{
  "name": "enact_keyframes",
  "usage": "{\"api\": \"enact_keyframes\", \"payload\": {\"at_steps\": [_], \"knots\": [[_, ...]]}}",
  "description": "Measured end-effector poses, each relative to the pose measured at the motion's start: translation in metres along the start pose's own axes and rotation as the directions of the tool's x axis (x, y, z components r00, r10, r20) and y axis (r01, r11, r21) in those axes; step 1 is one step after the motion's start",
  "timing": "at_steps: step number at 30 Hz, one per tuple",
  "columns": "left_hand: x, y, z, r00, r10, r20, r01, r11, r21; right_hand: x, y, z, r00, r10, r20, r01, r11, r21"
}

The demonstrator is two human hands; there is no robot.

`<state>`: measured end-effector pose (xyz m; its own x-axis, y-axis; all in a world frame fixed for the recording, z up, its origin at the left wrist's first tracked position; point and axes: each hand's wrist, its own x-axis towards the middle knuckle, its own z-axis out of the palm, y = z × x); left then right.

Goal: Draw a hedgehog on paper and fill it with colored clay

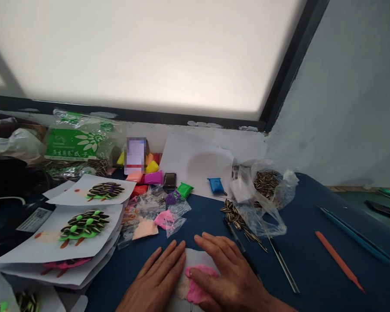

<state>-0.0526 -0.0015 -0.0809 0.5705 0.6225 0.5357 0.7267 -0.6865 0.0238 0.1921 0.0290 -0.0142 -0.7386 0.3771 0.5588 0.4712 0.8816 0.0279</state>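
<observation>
Pink modelling clay (198, 288) lies flattened on a small sheet of white paper (199, 256) at the bottom middle. My right hand (229, 277) is over it, fingers stretched out, with the thumb resting on the clay. Flat along the left side of the paper lies my left hand (157, 275), its fingers extended and holding nothing. A paler patch of clay (182, 289) shows beside the pink, partly covered by my left hand. Beyond my right hand is a loose pile of striped sunflower seeds (235, 215).
Finished seed-and-clay pictures (84, 227) are stacked at left. Coloured clay packets (153, 177) and opened wrappers (143, 206) lie mid-table. A plastic bag of seeds (266, 190), a pen (284, 266), an orange clay tool (339, 261) and blue tweezers (355, 234) are at right.
</observation>
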Motion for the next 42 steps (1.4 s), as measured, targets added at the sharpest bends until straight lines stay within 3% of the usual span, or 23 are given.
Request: {"api": "enact_keyframes", "payload": {"at_steps": [24, 32, 37, 39, 42], "knots": [[-0.004, -0.002, 0.007, 0.996, -0.039, 0.075, 0.044, 0.996, -0.073, 0.0, 0.001, 0.003, 0.998, 0.013, -0.054, -0.01, 0.999, 0.044], [-0.003, -0.003, 0.005, 0.996, -0.018, 0.085, 0.033, 0.982, -0.187, 0.001, 0.002, 0.002, 0.996, 0.023, 0.082, -0.024, 1.0, 0.006], [-0.002, -0.005, 0.006, 0.996, -0.011, 0.087, 0.027, 0.981, -0.192, -0.003, -0.001, 0.009, 0.998, 0.056, -0.022, -0.055, 0.997, 0.047], [-0.002, -0.006, 0.006, 0.996, -0.012, 0.089, 0.029, 0.98, -0.196, -0.001, -0.002, 0.006, 0.998, 0.059, 0.011, -0.06, 0.996, 0.061], [0.002, -0.003, -0.003, 0.997, -0.003, 0.071, 0.016, 0.982, -0.188, 0.004, -0.003, -0.006, 0.986, 0.052, 0.156, -0.063, 0.996, 0.066]]}}
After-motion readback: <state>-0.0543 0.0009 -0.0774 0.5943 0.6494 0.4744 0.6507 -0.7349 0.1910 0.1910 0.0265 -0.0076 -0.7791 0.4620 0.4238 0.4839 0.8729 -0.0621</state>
